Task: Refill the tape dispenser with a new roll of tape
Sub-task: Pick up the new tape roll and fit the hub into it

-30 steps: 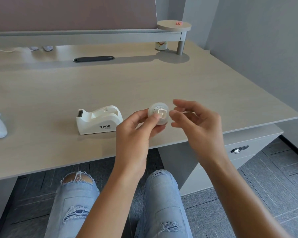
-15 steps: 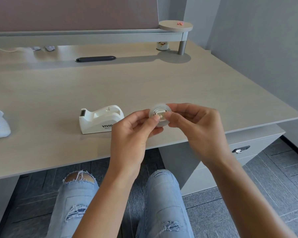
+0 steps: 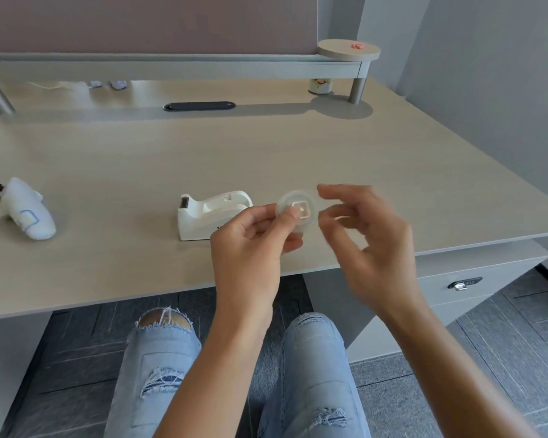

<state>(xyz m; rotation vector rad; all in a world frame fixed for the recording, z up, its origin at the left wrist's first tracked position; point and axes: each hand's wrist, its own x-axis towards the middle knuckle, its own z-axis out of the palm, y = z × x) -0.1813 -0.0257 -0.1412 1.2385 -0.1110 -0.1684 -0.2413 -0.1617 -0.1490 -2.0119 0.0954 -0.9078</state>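
A clear roll of tape (image 3: 301, 202) with a white square hub in its middle is held up over the desk's front edge. My left hand (image 3: 253, 245) pinches it between thumb and fingers. My right hand (image 3: 364, 235) hovers just right of the roll, blurred, fingers apart, holding nothing that I can make out. The white tape dispenser (image 3: 209, 213) stands on the desk just left of the roll, its cradle empty and its cutter end pointing left; my left hand covers its lower right corner.
A small white plush toy (image 3: 26, 213) lies at the desk's left. A black cable slot (image 3: 199, 106) sits near the back under a raised shelf (image 3: 171, 69). The desk's front edge (image 3: 108, 303) runs above my knees; a drawer unit (image 3: 462, 281) stands at right.
My right hand had closed its fingertips onto the roll half a second ago; now it has come off to the right with fingers spread. The left hand keeps hold of the roll.
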